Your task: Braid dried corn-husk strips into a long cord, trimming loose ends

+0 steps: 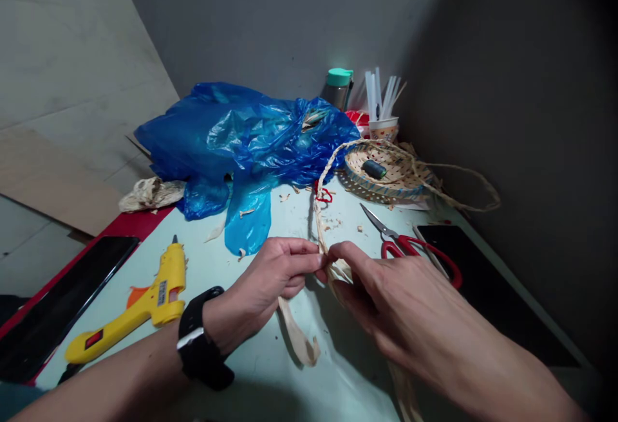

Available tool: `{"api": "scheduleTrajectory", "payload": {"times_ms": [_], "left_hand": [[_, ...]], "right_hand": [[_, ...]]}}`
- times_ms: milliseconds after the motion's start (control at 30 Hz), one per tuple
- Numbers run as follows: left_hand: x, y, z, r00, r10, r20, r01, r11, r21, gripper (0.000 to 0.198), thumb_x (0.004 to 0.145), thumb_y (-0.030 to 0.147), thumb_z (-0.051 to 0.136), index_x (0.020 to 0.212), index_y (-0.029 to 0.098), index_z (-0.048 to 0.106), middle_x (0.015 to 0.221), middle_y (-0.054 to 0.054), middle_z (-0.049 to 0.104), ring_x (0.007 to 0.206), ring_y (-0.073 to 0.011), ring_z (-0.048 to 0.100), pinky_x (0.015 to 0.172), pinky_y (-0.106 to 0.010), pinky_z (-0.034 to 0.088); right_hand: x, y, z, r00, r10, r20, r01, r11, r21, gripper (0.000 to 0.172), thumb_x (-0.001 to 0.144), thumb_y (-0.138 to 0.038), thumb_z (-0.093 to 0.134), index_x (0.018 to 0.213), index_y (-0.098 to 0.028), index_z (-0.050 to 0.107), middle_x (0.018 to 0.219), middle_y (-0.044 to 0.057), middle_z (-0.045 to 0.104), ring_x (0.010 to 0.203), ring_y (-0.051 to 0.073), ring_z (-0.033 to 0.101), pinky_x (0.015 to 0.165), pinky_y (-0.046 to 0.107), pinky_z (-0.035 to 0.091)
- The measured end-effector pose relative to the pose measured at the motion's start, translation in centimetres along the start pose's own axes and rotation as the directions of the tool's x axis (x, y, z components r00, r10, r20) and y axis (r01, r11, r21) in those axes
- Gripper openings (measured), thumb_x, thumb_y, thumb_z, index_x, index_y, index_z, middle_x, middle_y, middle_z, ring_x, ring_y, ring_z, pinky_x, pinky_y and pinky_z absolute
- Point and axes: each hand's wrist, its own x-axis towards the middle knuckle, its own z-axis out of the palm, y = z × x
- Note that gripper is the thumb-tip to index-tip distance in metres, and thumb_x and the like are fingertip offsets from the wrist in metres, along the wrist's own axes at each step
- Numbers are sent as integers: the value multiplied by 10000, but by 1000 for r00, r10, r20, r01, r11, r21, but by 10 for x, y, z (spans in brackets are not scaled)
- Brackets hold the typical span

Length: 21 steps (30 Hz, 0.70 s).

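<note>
A pale braided cord (318, 216) of dried plant fibre runs from the basket down to my hands, with a red string (322, 192) tied round it. My left hand (282, 267) pinches the braid's near end, and a loose fibre strip (298, 338) hangs below it. Close against it, my right hand (381, 287) has its fingers closed on the fibre strands at the same spot. Another strip (405, 390) trails beneath my right wrist. The fingertips partly hide the point where the strands cross.
Red-handled scissors (400, 238) lie right of the braid beside a dark tablet-like slab (487, 287). At left is a yellow glue gun (154, 293). Behind are a blue plastic bag (241, 132), a woven basket (357, 181) holding a thread spool (374, 169), a cup of glue sticks (385, 129) and a bottle (338, 91).
</note>
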Motion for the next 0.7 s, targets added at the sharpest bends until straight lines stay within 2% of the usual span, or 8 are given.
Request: {"api": "scheduleTrajectory", "payload": {"times_ms": [133,333,467,600,700], "left_hand": [[1,-2,-2,1000,-18,19,18,1000,-1,133,751,206,671,801,91,626,577,47,433,422,0,189,413,-209,76],[1,-6,-3,1000,-4,23,3,999,33,134,760,216,668,770,84,644,569,41,444,414,6,205,413,-208,82],[2,-5,0,1000,0,-20,0,1000,-9,148,753,224,685,761,83,641,565,43,448,400,13,223,404,-195,93],[2,-3,0,1000,-2,-3,2,997,-72,170,762,242,691,771,84,629,621,16,517,391,26,224,393,-184,81],[2,-2,-2,1000,14,17,-13,997,-81,172,771,248,689,794,91,622,687,-13,576,397,30,230,389,-172,88]], "right_hand": [[1,0,-1,1000,21,21,-22,999,50,132,873,-175,437,957,-253,502,514,-55,506,380,139,368,447,294,117],[-1,2,3,998,28,62,-33,995,91,116,872,-157,445,825,-223,528,615,-21,581,445,131,407,488,298,186],[-2,-1,-1,994,53,99,-72,975,209,140,901,-180,416,913,-209,552,640,-3,598,452,127,413,490,285,229],[1,-1,-9,981,101,163,-161,897,412,169,950,-257,378,1012,-240,534,659,-17,607,497,122,473,488,255,266],[2,3,-11,979,69,193,-170,803,571,179,949,-275,410,1117,-263,472,707,-39,630,598,116,550,536,221,326]]}}
